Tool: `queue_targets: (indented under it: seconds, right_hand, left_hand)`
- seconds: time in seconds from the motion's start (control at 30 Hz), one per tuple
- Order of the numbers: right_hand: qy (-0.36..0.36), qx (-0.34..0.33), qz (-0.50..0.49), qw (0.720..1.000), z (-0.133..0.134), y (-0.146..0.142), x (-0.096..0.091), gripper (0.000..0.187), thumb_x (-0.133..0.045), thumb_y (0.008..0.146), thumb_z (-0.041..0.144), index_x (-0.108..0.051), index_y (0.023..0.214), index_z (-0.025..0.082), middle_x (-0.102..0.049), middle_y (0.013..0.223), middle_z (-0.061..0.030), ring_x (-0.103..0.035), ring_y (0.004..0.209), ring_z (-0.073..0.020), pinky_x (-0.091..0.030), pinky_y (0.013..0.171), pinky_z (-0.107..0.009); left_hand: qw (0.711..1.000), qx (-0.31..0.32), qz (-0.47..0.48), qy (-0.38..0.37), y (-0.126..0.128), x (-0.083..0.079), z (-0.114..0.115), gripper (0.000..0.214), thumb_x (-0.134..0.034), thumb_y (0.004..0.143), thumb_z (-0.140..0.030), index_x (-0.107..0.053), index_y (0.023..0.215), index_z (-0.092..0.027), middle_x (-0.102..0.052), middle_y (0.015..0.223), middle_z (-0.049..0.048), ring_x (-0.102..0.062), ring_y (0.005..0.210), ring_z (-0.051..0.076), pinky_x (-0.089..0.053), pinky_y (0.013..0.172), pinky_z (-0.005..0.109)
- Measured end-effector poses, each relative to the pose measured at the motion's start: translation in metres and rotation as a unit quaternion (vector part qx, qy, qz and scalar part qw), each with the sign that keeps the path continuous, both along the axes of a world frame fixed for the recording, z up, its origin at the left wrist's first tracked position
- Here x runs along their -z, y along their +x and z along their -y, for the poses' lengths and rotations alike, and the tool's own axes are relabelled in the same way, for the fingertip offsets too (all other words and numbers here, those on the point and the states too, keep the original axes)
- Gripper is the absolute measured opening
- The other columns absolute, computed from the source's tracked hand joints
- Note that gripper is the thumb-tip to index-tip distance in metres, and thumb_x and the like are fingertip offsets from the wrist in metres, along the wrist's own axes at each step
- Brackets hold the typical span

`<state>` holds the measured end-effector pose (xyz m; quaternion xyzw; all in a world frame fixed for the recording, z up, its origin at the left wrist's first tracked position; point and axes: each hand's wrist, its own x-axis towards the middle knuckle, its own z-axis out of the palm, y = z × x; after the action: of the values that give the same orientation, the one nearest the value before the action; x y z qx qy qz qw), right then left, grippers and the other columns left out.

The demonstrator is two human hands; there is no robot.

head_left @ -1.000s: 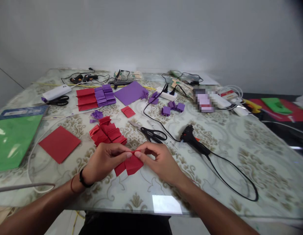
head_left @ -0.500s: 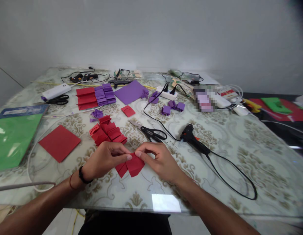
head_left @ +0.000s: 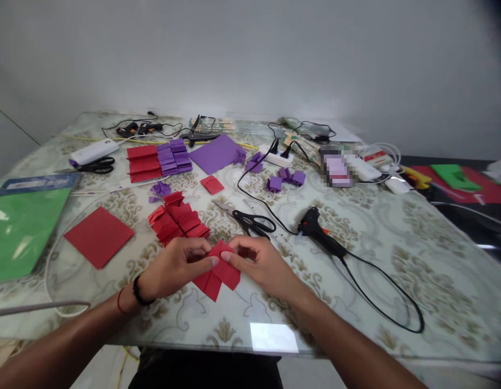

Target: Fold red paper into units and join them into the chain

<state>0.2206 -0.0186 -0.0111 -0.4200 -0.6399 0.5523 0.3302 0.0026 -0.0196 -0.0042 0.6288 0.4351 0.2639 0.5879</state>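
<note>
Between both hands is a piece of folded red paper [head_left: 229, 273], its creased flaps pointing down toward the table's front edge. My left hand [head_left: 180, 266] pinches its left side between thumb and fingers. On the right side, my right hand [head_left: 264, 265] grips it the same way, thumb on top. The fingertips behind the paper are partly hidden. Just beyond my left hand lies a cluster of pleated red paper pieces [head_left: 178, 219]. Black-handled scissors [head_left: 250, 219] rest behind my right hand, blades pointing left.
A flat red square [head_left: 99, 237] and green paper pack [head_left: 27, 227] lie left. A hot glue gun [head_left: 323, 232] with a looping cable lies right. Farther back are a purple sheet [head_left: 216, 153], folded purple pieces [head_left: 173, 156], a power strip [head_left: 277, 155] and a blurred phone [head_left: 337, 167].
The folded red paper has turned and shifted in my fingers; its top corner now shows above my thumbs and its flaps hang at a different angle. Both hands keep their pinch.
</note>
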Motion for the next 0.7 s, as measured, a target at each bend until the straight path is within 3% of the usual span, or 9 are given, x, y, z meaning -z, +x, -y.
queue_targets:
  seconds: [0.2, 0.4, 0.6, 0.7]
  right_hand:
    - [0.014, -0.013, 0.009, 1.0, 0.0021, -0.0009, -0.001, 0.024, -0.067, 0.094, 0.033, -0.066, 0.076, 0.018, -0.063, 0.071, 0.0008, -0.055, 0.067, -0.0132, -0.045, 0.063, -0.025]
    - [0.032, -0.019, 0.001, 0.999, 0.002, 0.0005, -0.0002, 0.019, -0.065, 0.095, 0.03, -0.065, 0.08, 0.018, -0.062, 0.072, 0.0008, -0.055, 0.067, -0.0133, -0.045, 0.062, -0.024]
    - [0.072, -0.031, 0.025, 0.997, 0.0027, 0.0001, 0.0, 0.022, -0.06, 0.098, 0.028, -0.065, 0.079, 0.019, -0.062, 0.071, 0.0007, -0.055, 0.066, -0.0138, -0.043, 0.062, -0.025]
    - [0.088, -0.025, 0.027, 0.995, 0.0015, -0.0005, -0.0014, 0.023, -0.062, 0.098, 0.029, -0.068, 0.078, 0.019, -0.065, 0.073, -0.0006, -0.058, 0.069, -0.0149, -0.045, 0.065, -0.026]
  left_hand:
    - [0.999, 0.034, -0.036, -0.023, 0.0011, 0.0018, 0.0002, 0.029, -0.073, 0.089, -0.039, -0.066, 0.073, -0.015, -0.042, 0.059, -0.0066, -0.032, 0.055, 0.009, -0.023, 0.051, 0.022]
    - [0.993, 0.052, -0.086, 0.065, -0.0014, -0.0004, -0.0021, 0.04, -0.055, 0.102, -0.042, -0.067, 0.074, -0.015, -0.043, 0.064, -0.0046, -0.035, 0.06, 0.011, -0.027, 0.054, 0.023]
    - [0.992, 0.075, -0.076, 0.07, -0.003, 0.0012, -0.0005, 0.043, -0.058, 0.101, -0.038, -0.064, 0.065, -0.015, -0.035, 0.06, -0.0047, -0.03, 0.058, 0.011, -0.023, 0.052, 0.025]
    - [0.99, 0.074, -0.092, 0.073, -0.0013, 0.0002, -0.0007, 0.036, -0.058, 0.1, -0.035, -0.068, 0.072, -0.015, -0.04, 0.06, -0.0048, -0.033, 0.058, 0.01, -0.025, 0.052, 0.024]
